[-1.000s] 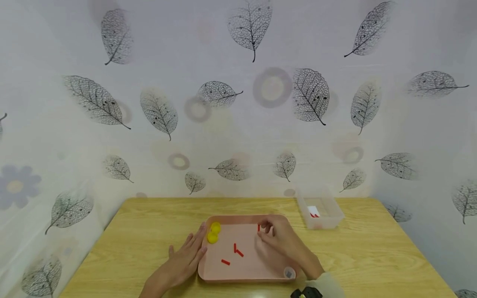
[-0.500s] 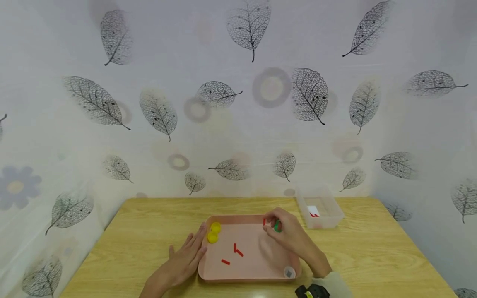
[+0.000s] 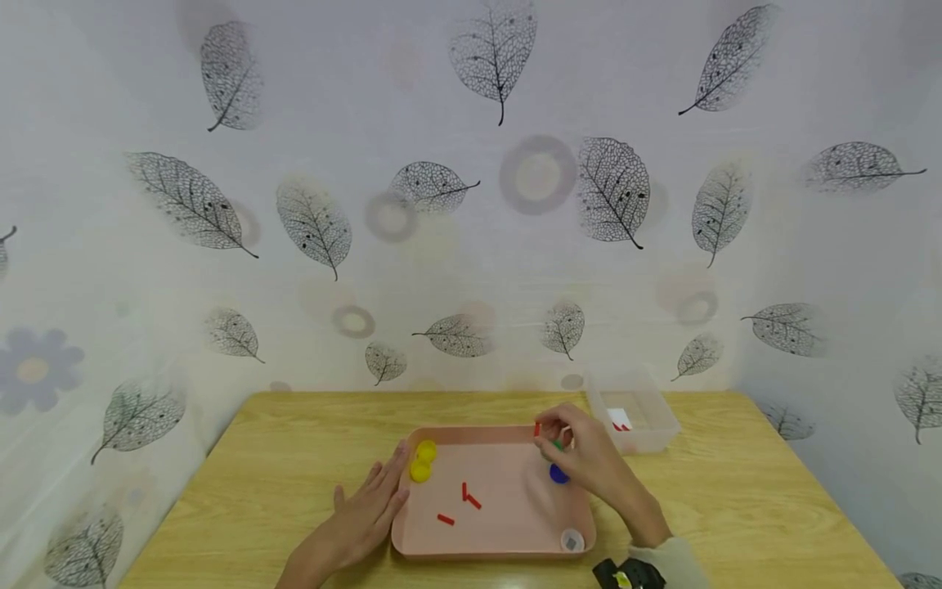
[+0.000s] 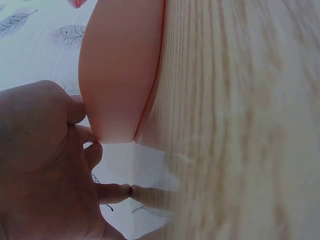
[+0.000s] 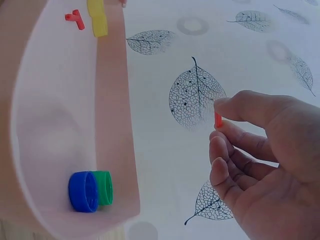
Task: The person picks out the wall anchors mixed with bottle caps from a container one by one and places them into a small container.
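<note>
A red stick (image 5: 218, 118) is pinched at the fingertips of the right hand (image 3: 592, 458), near the far edge of the pink tray (image 3: 508, 523). The tray's left side is touched by the left hand (image 3: 359, 514), fingers extended.

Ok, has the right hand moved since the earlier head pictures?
Yes: against the pink tray, the right hand, pinching a red stick, has moved rightward and up in the head view, nearer the translucent box.

At the scene's near right, a pale cream sleeve (image 3: 673, 566) covered the forearm behind the bare right hand (image 3: 589, 458), a black, angular device (image 3: 646, 574) with yellow marking (image 3: 622, 580) against its left side.
</note>
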Demonstrator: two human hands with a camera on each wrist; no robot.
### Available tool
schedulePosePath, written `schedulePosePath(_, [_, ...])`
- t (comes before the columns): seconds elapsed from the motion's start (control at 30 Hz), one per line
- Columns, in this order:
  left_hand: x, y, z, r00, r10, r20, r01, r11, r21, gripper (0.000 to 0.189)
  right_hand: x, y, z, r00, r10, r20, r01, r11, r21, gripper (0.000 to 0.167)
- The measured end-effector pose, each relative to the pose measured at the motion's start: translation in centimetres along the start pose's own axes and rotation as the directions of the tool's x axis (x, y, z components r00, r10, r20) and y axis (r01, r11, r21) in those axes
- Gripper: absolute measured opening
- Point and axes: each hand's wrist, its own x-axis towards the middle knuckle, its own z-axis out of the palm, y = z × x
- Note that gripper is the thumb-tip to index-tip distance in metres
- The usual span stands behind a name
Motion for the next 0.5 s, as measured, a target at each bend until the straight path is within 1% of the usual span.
schedulePosePath(0.13, [0.0,0.0,0.0,1.000,0.000,0.003,0.000,1.000,0.001,0.062,0.0,0.4,-0.4,0.999,-0.022,-0.034,0.022,1.000,0.005,0.025])
schedulePosePath(0.27, [0.0,0.0,-0.1,1.000,-0.001,0.005,0.001,1.000,0.004,0.062,-0.1,0.7,-0.8,0.997,-0.033,-0.063,0.031,0.999,-0.024,0.024])
schedulePosePath(0.5, [0.0,-0.1,0.1,1.000,-0.013,0.000,0.013,1.000,0.002,0.063,-0.2,1.1,-1.5,0.996,-0.003,-0.086,-0.003,0.997,-0.075,0.023])
